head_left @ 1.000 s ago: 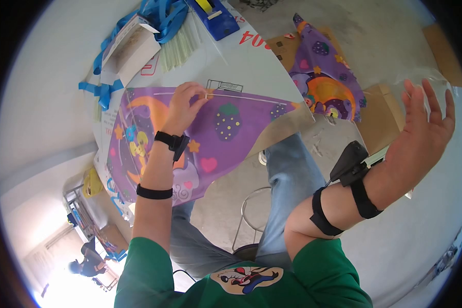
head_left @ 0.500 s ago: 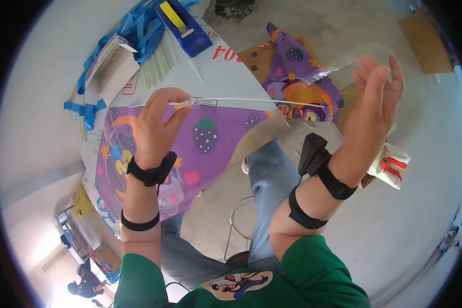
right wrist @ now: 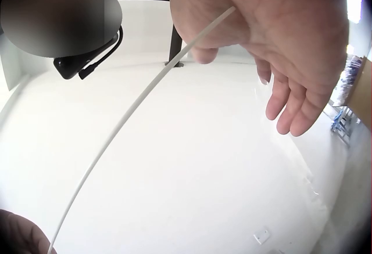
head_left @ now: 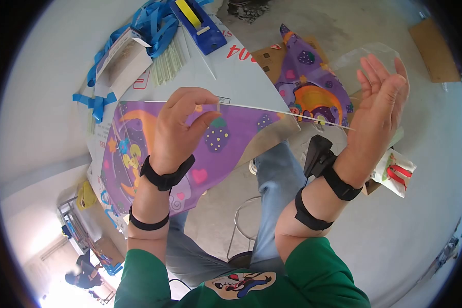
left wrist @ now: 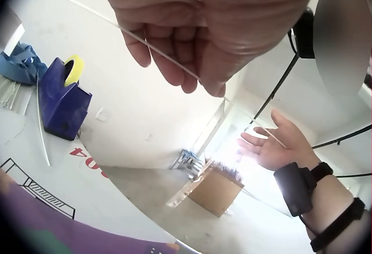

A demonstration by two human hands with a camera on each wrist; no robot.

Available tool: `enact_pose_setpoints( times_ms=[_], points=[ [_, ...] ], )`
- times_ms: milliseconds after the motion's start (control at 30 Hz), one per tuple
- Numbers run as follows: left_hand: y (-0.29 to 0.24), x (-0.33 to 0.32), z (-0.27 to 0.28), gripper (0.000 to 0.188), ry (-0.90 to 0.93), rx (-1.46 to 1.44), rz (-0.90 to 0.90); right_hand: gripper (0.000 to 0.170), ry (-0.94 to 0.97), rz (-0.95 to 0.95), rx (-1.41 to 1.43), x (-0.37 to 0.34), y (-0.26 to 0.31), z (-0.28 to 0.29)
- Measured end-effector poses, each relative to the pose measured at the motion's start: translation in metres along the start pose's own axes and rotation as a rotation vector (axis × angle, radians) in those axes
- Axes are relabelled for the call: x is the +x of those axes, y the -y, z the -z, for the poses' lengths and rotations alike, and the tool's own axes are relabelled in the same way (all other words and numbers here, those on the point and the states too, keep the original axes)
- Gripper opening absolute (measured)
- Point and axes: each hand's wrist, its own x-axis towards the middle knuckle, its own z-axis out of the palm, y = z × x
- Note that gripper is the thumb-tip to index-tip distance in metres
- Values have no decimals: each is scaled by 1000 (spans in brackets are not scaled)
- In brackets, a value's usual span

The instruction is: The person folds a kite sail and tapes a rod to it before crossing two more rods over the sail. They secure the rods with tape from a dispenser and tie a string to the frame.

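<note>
My left hand (head_left: 182,126) pinches a thin white rod (head_left: 272,109) between thumb and fingers, above a purple printed cloth (head_left: 200,149) on the table. Slanting to the right, the rod reaches my right hand (head_left: 377,108), which is raised with fingers loosely extended. In the right wrist view the end of the rod (right wrist: 139,99) comes up against the palm near the heel of the hand. From the left wrist, the rod (left wrist: 87,9) shows running through the fingertips with its other end sticking out. The cloth carries an orange moon, a berry and hearts.
A blue tape dispenser (head_left: 200,31), a bundle of white rods (head_left: 168,64), a small open box (head_left: 122,69) and tangled blue ribbon (head_left: 159,23) are on the table's far side. A second purple printed cloth (head_left: 313,72) lies on cardboard beyond the table edge.
My left hand has lifted the rod off the purple cloth. My right hand has come inward from the right, and the rod's end now meets its palm.
</note>
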Motion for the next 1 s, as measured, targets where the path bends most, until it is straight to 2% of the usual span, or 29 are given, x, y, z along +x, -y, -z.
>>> enact_pose_setpoints(
  times_ms=[533, 733, 800, 833, 900, 1000],
  points=[
    [0, 2, -2, 27, -10, 19, -14, 64, 10, 14, -9, 1, -2, 2],
    [69, -23, -11, 20, 34, 88, 75, 65, -53, -32, 44, 4, -3, 8],
    [87, -35, -15, 18, 97, 39, 216, 65, -54, -15, 31, 3, -1, 7],
    [96, -40, -17, 18, 100, 37, 218, 66, -54, 6, 21, 3, -1, 7],
    [111, -47, -18, 18, 136, 83, 291, 66, -41, 13, 14, 3, -2, 8],
    [123, -51, -21, 18, 131, 53, 305, 67, -34, 18, 11, 3, -1, 6]
  ],
)
